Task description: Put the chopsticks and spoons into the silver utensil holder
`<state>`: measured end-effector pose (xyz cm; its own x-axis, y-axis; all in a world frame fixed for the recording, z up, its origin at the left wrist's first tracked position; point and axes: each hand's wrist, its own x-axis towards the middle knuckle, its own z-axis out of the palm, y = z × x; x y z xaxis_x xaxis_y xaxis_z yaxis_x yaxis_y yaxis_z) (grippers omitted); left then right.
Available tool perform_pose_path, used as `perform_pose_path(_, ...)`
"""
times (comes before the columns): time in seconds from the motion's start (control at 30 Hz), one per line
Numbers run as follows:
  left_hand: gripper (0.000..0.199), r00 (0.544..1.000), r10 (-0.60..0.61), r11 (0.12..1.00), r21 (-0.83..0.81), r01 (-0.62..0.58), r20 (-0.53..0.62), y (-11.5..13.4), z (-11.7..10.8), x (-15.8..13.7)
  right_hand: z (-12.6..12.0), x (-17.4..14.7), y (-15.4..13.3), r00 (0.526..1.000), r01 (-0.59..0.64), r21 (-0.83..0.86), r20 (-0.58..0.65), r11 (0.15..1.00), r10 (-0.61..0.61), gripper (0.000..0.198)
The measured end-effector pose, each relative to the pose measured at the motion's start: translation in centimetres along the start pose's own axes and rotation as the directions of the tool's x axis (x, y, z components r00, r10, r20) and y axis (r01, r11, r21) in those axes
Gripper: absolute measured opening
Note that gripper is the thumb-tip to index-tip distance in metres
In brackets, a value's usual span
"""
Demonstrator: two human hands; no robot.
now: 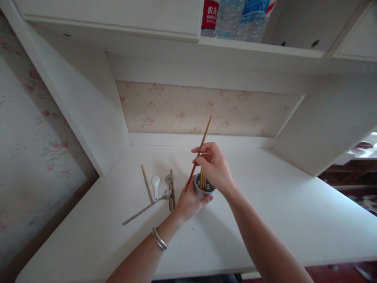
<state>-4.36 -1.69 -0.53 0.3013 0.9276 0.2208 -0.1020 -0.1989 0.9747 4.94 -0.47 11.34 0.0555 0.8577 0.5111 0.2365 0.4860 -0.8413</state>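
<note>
My left hand is wrapped round a metal utensil holder with holes in its bottom. Several chopsticks stand inside the holder. Above it, my right hand pinches a single wooden chopstick, which slants up and to the right, its lower end near my left thumb side. To the left on the desk lie a white spoon, a long-handled metal spoon, a shorter metal spoon and two loose chopsticks, one at the left and another beside the short spoon.
The white desk has side panels left and right and a floral backboard. Overhead runs a shelf with plastic bottles on it. The desk's front edge is close to me.
</note>
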Motion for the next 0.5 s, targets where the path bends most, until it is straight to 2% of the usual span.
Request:
perform_pose_path(0.07,0.068,1.000,0.011,1.000,-0.016,-0.010,0.027,0.2,0.0,-0.1,-1.9,0.6,0.2,0.997,-0.036,0.120,-0.057,0.992,0.043,0.024)
perform_pose_path(0.13,0.071,0.999,0.007,1.000,-0.022,-0.006,0.042,0.3,-0.1,-0.1,-3.6,1.0,0.6,0.992,-0.050,0.169,-0.110,0.984,0.069,0.027)
perform_pose_path(0.23,0.070,0.999,0.004,1.000,-0.015,-0.003,0.051,0.6,-0.2,-0.1,-5.3,1.0,1.6,0.977,-0.084,0.173,-0.177,0.981,0.115,0.039)
perform_pose_path(0.33,0.070,0.998,-0.003,1.000,-0.012,0.004,0.070,0.9,-0.4,0.0,-6.3,0.6,3.1,0.969,-0.158,0.121,-0.171,0.980,0.177,0.049)
perform_pose_path(0.5,0.074,0.994,-0.054,0.998,-0.030,0.058,0.100,0.8,-0.5,0.1,-6.5,-0.3,5.9,0.959,-0.243,0.046,-0.141,0.969,0.248,0.033)
